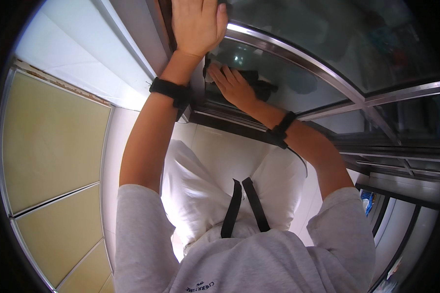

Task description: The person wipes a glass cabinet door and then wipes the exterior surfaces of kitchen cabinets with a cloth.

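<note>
My left hand [200, 25] lies against the edge of a metal door frame [275, 41] at the top, its fingertips cut off by the picture's rim; I see nothing held in it. Lower and to the right, my right hand [233, 86] presses a crumpled cloth [210, 75] flat on a glass pane [300, 73], near the pane's left edge. The cloth looks greyish beside the fingertips. A dark shape shows around the hand, perhaps its reflection in the glass. Each wrist wears a black strap.
Yellowish cabinet doors [55, 135] with metal edging stand at the left, below a white surface [84, 51]. More framed glass [344, 36] extends to the upper right. A dark-framed rack [396, 219] with some items is at the lower right. Pale floor tiles [223, 143] lie below the glass.
</note>
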A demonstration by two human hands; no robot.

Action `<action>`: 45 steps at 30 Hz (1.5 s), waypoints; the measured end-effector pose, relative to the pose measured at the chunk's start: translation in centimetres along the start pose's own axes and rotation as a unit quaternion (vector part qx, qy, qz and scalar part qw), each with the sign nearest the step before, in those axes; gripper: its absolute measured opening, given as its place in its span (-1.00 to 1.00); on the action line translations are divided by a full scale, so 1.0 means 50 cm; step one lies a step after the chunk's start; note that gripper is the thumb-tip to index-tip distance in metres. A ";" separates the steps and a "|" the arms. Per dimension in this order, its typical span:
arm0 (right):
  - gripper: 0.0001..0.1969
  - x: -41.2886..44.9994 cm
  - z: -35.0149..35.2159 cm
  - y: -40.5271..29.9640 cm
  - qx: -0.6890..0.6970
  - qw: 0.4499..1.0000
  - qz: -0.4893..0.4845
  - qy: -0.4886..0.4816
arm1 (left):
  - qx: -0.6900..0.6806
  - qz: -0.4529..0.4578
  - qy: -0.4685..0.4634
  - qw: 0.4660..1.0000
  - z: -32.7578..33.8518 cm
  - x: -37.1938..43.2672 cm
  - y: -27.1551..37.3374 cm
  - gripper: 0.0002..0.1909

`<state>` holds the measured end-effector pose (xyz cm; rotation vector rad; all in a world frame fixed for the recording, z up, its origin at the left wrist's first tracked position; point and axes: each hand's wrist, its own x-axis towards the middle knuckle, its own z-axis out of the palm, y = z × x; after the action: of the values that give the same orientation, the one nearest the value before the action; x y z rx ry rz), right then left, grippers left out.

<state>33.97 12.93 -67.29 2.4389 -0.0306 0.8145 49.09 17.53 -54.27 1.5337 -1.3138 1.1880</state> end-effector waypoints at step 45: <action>-0.65 -0.153 0.281 -0.218 0.210 0.975 0.000 -0.065 | -0.005 0.096 0.115 0.989 0.058 -0.003 -0.019 -0.36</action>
<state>37.51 13.68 -86.34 2.8880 0.1036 0.7154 50.50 14.97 -55.15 1.2407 -1.3304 1.4315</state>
